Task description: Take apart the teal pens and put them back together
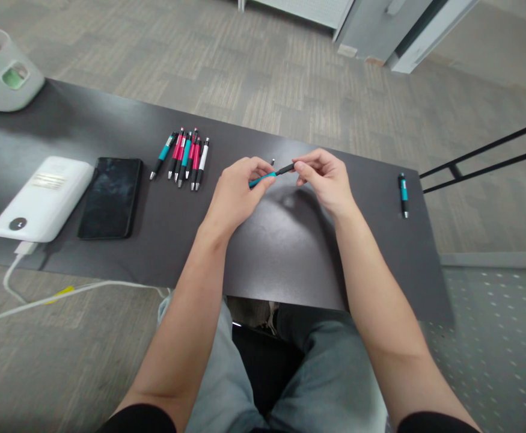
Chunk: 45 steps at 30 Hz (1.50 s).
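Over the middle of the dark table [290,252] both of my hands hold one teal and black pen [272,175]. My left hand [240,192] is closed on its teal barrel. My right hand [323,177] pinches the black end. A tiny dark part [273,161] lies on the table just behind the pen. To the left lies a row of several pens [184,157], teal, red and white. A single teal pen [403,193] lies alone near the table's right edge.
A black phone [112,196] and a white power bank [44,198] with a white cable [64,293] lie at the left. A grey-white container [5,75] stands at the far left corner. Black metal rails [483,157] stand at the right.
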Tool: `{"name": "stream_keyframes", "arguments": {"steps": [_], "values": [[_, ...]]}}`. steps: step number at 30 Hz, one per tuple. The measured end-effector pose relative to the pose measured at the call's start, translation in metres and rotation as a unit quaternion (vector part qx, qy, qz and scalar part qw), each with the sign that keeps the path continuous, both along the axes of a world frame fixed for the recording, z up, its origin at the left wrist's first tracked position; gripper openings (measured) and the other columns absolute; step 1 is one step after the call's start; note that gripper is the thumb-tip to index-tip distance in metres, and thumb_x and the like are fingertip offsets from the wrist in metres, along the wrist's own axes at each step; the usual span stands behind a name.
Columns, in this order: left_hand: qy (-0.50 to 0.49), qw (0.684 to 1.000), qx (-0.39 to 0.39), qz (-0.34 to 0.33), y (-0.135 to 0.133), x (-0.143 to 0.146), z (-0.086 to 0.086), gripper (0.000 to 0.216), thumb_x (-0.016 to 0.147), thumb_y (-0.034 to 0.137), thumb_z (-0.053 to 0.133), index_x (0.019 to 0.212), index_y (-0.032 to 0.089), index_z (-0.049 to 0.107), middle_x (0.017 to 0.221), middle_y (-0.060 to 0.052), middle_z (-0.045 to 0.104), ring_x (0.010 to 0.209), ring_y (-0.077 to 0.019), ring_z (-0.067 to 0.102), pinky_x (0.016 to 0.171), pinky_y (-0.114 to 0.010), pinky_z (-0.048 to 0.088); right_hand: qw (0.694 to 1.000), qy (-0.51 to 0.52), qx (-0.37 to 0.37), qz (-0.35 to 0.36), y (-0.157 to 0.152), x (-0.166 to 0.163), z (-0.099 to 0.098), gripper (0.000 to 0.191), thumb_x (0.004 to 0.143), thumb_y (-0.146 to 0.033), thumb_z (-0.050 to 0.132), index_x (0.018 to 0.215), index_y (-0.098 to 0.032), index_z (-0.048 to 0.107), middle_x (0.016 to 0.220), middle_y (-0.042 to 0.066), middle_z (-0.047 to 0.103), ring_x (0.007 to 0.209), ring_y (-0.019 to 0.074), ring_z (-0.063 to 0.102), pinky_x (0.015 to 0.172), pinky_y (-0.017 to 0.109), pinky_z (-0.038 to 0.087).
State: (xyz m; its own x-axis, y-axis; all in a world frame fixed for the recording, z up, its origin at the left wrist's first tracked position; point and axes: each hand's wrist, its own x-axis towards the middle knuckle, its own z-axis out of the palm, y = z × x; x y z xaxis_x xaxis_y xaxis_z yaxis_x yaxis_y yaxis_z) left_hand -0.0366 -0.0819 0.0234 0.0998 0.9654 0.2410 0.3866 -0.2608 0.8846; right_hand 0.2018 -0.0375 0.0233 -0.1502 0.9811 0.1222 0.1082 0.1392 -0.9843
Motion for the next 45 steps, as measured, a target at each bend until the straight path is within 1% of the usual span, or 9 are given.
{"name": "stream_keyframes", "arguments": {"steps": [12,17,24,27,30,34,37,40,45], "values": [[-0.001,1.000,-0.004,-0.011,-0.002,-0.001,0.009,0.009,0.107,0.034,0.095,0.106,0.030,0.087,0.116,-0.004,0.091,0.114,-0.0289,0.086,0.113,-0.046,0.072,0.997,-0.064,0.035,-0.016,-0.010,-0.003,0.006,0.077,0.086,-0.096,0.103,0.089,-0.033,0.060,0.080,-0.001,0.071,0.071,0.0208,0.063,0.065,0.036,0.058],[0.008,1.000,-0.014,-0.014,-0.003,-0.003,0.010,0.012,0.106,0.038,0.096,0.106,0.030,0.087,0.116,-0.005,0.092,0.115,-0.0302,0.086,0.114,-0.048,0.072,0.985,-0.157,0.073,0.002,-0.013,0.005,0.008,0.070,0.099,-0.096,0.091,0.089,-0.032,0.064,0.079,0.001,0.062,0.083,0.0253,0.065,0.075,0.039,0.057],[0.009,0.999,0.004,-0.043,-0.004,-0.004,0.010,0.003,0.106,0.029,0.091,0.107,0.031,0.089,0.119,-0.001,0.092,0.114,-0.0283,0.084,0.117,-0.049,0.067,0.973,-0.209,0.100,0.010,-0.013,0.005,0.003,0.084,0.113,-0.100,0.070,0.073,-0.029,0.047,0.070,0.000,0.042,0.076,0.0231,0.055,0.077,0.040,0.054],[0.002,0.999,0.003,-0.038,-0.003,-0.004,0.008,0.002,0.106,0.031,0.090,0.108,0.031,0.089,0.119,-0.001,0.092,0.111,-0.0286,0.083,0.114,-0.050,0.068,0.977,-0.185,0.108,0.021,-0.012,0.008,0.002,0.085,0.116,-0.103,0.058,0.073,-0.029,0.055,0.071,0.001,0.051,0.075,0.0221,0.052,0.080,0.041,0.053],[0.001,1.000,-0.002,-0.028,-0.004,-0.004,0.008,0.004,0.106,0.030,0.090,0.105,0.032,0.087,0.117,-0.003,0.091,0.112,-0.0300,0.084,0.113,-0.050,0.069,0.980,-0.169,0.099,0.035,-0.012,0.012,0.004,0.076,0.116,-0.099,0.066,0.085,-0.030,0.066,0.080,0.002,0.062,0.080,0.0231,0.054,0.085,0.042,0.057],[0.010,0.999,-0.007,-0.030,-0.004,-0.004,0.009,0.006,0.106,0.031,0.092,0.105,0.033,0.086,0.115,-0.002,0.090,0.113,-0.0305,0.084,0.113,-0.050,0.070,0.979,-0.186,0.072,0.042,-0.013,0.012,0.005,0.073,0.110,-0.095,0.081,0.083,-0.031,0.058,0.076,0.001,0.054,0.082,0.0246,0.055,0.084,0.041,0.058],[0.000,0.999,0.014,-0.039,-0.003,-0.004,0.007,0.004,0.105,0.030,0.091,0.107,0.031,0.088,0.115,-0.002,0.091,0.110,-0.0290,0.083,0.113,-0.049,0.069,0.977,-0.196,0.069,0.048,-0.013,0.011,0.002,0.084,0.110,-0.105,0.068,0.076,-0.031,0.051,0.071,0.001,0.044,0.078,0.0241,0.051,0.079,0.042,0.054],[-0.015,0.998,0.031,-0.047,-0.003,-0.005,0.005,0.004,0.105,0.028,0.090,0.109,0.030,0.089,0.116,-0.003,0.091,0.110,-0.0293,0.084,0.113,-0.050,0.068,0.979,-0.179,0.086,0.053,-0.013,0.011,0.002,0.087,0.114,-0.108,0.053,0.077,-0.030,0.054,0.073,0.002,0.050,0.075,0.0225,0.046,0.079,0.043,0.049],[-0.015,0.998,0.029,-0.052,-0.004,-0.006,0.006,0.004,0.107,0.028,0.089,0.107,0.031,0.087,0.117,-0.003,0.090,0.110,-0.0296,0.084,0.113,-0.052,0.069,0.974,-0.193,0.105,0.055,-0.014,0.008,0.006,0.081,0.112,-0.107,0.061,0.084,-0.031,0.056,0.076,-0.001,0.051,0.077,0.0219,0.042,0.079,0.042,0.044]]}}
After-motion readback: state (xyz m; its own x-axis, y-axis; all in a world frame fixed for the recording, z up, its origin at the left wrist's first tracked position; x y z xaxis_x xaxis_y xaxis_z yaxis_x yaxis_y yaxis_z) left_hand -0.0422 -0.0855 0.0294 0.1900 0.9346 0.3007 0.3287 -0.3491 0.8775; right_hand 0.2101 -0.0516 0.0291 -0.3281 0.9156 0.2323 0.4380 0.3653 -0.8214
